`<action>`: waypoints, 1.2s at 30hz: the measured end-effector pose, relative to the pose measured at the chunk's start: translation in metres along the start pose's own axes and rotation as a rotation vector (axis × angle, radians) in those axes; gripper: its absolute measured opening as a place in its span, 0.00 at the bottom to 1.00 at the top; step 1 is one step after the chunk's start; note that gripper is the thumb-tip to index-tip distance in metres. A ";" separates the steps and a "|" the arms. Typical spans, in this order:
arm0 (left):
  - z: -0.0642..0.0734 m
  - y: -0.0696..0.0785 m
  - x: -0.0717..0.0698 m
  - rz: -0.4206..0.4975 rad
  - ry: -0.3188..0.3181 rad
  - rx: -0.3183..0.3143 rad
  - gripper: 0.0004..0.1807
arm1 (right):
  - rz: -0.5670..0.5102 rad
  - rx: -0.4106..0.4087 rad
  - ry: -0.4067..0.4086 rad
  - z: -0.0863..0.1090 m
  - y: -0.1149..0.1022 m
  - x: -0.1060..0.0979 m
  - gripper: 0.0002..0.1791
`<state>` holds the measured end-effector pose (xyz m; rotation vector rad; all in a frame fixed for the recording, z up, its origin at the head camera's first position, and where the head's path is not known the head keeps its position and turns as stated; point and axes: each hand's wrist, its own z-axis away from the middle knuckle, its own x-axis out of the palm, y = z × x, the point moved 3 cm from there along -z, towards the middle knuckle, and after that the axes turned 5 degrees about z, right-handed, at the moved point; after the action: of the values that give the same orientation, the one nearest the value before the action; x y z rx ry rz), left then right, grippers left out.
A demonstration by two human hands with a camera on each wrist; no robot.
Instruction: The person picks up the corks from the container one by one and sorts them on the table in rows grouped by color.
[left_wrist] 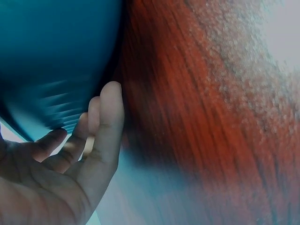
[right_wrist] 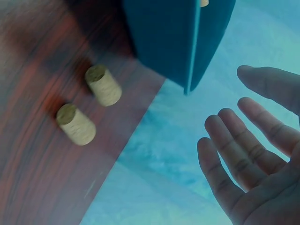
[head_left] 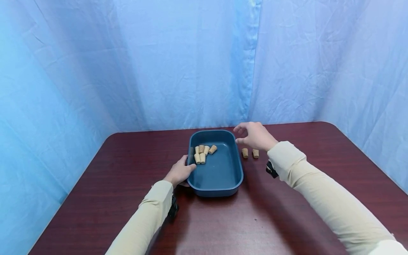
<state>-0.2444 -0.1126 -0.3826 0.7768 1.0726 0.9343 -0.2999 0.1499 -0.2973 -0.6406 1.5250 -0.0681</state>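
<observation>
A dark blue rectangular bin [head_left: 216,177] with rounded corners stands on the table, with several corks [head_left: 202,158] gathered on the left of its floor. My left hand [head_left: 180,171] holds the bin's left side, thumb over the rim and fingers along the outer wall; the left wrist view shows those fingers [left_wrist: 110,108] low against the wall. Above the bin's right rim hovers my right hand [head_left: 255,136], fingers relaxed and nothing in them. Two corks stand on the table right of the bin: a nearer cork [head_left: 244,153] and a farther-right cork [head_left: 255,153].
The dark red-brown wooden table [head_left: 127,198] extends on both sides of the bin. Light blue curtains [head_left: 178,63] hang behind the table and along its sides. Each wrist carries a small black device, the right one [head_left: 272,170] beneath the sleeve cuff.
</observation>
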 end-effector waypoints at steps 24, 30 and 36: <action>-0.001 0.001 0.001 -0.001 0.005 0.011 0.30 | -0.007 -0.084 -0.097 -0.021 -0.055 0.021 0.22; -0.001 0.001 0.001 0.002 0.006 0.001 0.30 | -0.015 -0.084 -0.133 -0.027 -0.064 0.033 0.23; 0.000 0.000 0.001 0.005 0.005 -0.003 0.29 | -0.004 -0.077 -0.146 -0.030 -0.073 0.042 0.23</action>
<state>-0.2440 -0.1121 -0.3823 0.7757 1.0738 0.9419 -0.2993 0.0611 -0.3015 -0.6949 1.3902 0.0337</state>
